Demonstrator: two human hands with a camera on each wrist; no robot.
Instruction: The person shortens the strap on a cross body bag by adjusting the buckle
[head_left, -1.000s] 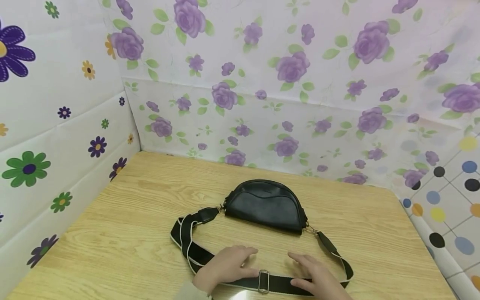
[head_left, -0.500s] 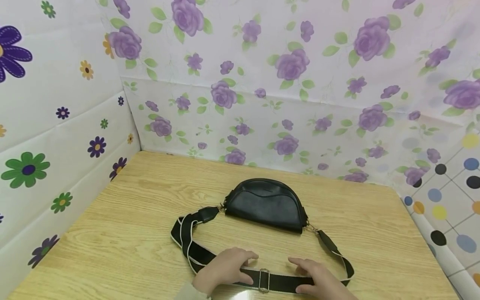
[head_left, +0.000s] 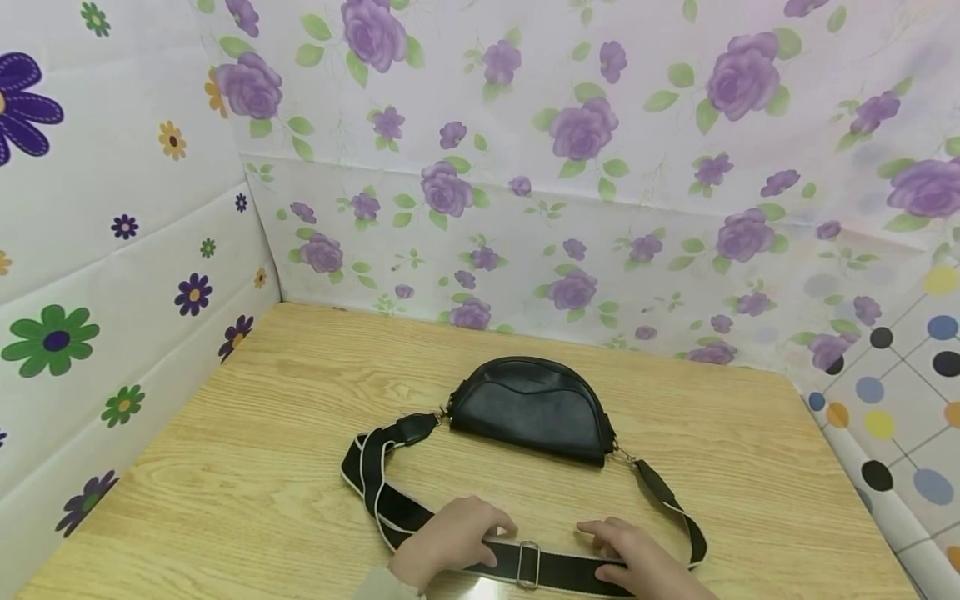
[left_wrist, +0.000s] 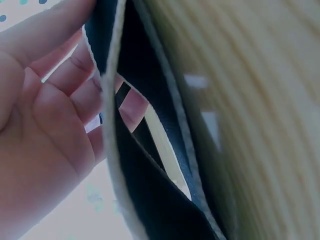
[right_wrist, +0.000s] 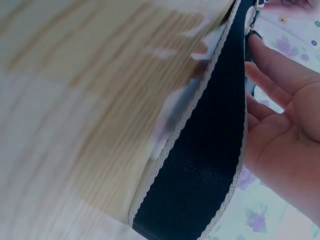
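A black half-moon handbag (head_left: pixel 532 408) lies on the table with its black, white-edged strap (head_left: pixel 570 573) looped toward the front. My left hand (head_left: pixel 453 542) is over the strap left of a metal slider buckle (head_left: pixel 528 565), thumb on the near side and loosely bent fingers beyond it. Right of the buckle, my right hand (head_left: pixel 641 557) lies likewise, its thumb overlapping the band. In the left wrist view a finger (left_wrist: pixel 133 107) shows through a gap between strap layers. The right thumb (right_wrist: pixel 262 50) is right at the strap's edge in the right wrist view.
A wood-grain table (head_left: pixel 247 467) bears the bag. Behind it hangs a cloth with purple roses (head_left: pixel 573 292); a flower-print cloth (head_left: pixel 135 275) stands at the left, and a dotted cloth (head_left: pixel 900 433) at the right. Metal clips (head_left: pixel 621 454) join strap and bag.
Both thumbs have shifted slightly outward, away from the buckle. The strap's front stretch has moved only a little; the bag stays in place.
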